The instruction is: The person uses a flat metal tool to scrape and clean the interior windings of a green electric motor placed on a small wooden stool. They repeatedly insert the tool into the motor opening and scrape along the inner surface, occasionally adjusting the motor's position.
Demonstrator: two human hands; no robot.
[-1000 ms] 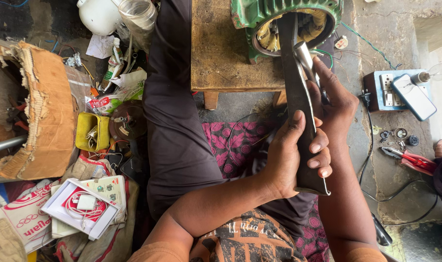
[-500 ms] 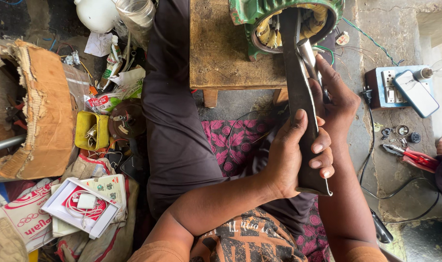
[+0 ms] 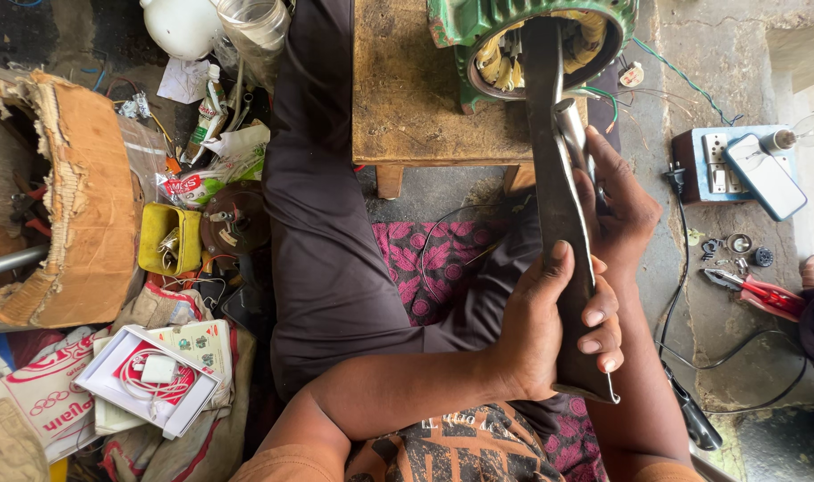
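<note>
My left hand (image 3: 554,330) grips the near end of a long flat dark metal bar (image 3: 559,196). The bar's far end reaches into the open green motor housing (image 3: 532,36), where copper windings show around the rim. My right hand (image 3: 617,210) holds a shiny metal rod (image 3: 572,134) pressed against the bar's right side, about halfway along. The motor rests on a small worn wooden stool (image 3: 416,89). My legs in dark trousers stretch out to the left of the stool.
A torn cardboard box (image 3: 58,205), a yellow tub (image 3: 168,236) and an open white box with a cable (image 3: 152,375) lie at left. At right are a blue socket board (image 3: 728,165), a phone (image 3: 766,176), red-handled pliers (image 3: 755,290) and small loose parts.
Both hands and the bar have hardly moved. The view has shifted slightly, so the motor sits a little higher in frame.
</note>
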